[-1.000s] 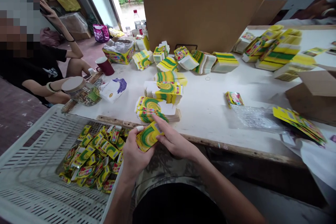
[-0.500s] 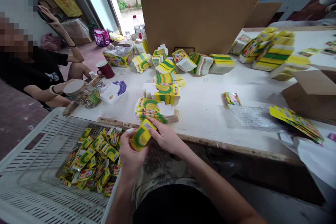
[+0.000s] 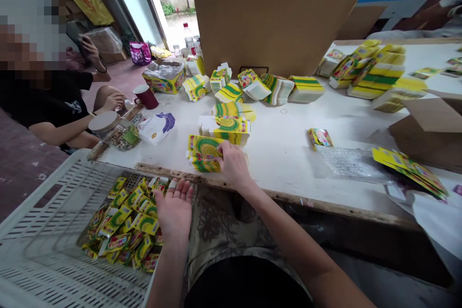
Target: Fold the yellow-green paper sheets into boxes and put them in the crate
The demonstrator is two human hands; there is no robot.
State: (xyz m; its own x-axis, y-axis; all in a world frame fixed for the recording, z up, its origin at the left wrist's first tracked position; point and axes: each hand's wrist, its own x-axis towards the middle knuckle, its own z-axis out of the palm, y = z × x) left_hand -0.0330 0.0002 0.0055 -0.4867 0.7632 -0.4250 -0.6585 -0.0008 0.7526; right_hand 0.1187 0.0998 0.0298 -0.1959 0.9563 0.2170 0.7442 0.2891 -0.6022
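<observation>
My left hand [image 3: 175, 207] hovers palm up and empty at the right rim of a white slatted crate [image 3: 46, 231], fingers spread. Inside the crate lies a heap of small folded yellow-green boxes [image 3: 132, 224]. My right hand [image 3: 233, 163] rests on a stack of flat yellow-green box blanks [image 3: 202, 151] near the table's front edge, fingers curled on the top of the stack. More stacks of the same blanks [image 3: 227, 125] lie just behind it.
The white table [image 3: 285, 149] carries several further stacks of blanks [image 3: 375, 74], a large brown cardboard sheet [image 3: 277, 9], a brown carton [image 3: 429, 127], a plastic bag [image 3: 346, 161], a red cup [image 3: 146, 96] and a lidded jar [image 3: 111, 130]. Another person [image 3: 54, 101] sits at the left.
The folded box that both hands held is gone from them; my left hand has opened beside the crate. My right hand has reached forward onto the stack of blanks.
</observation>
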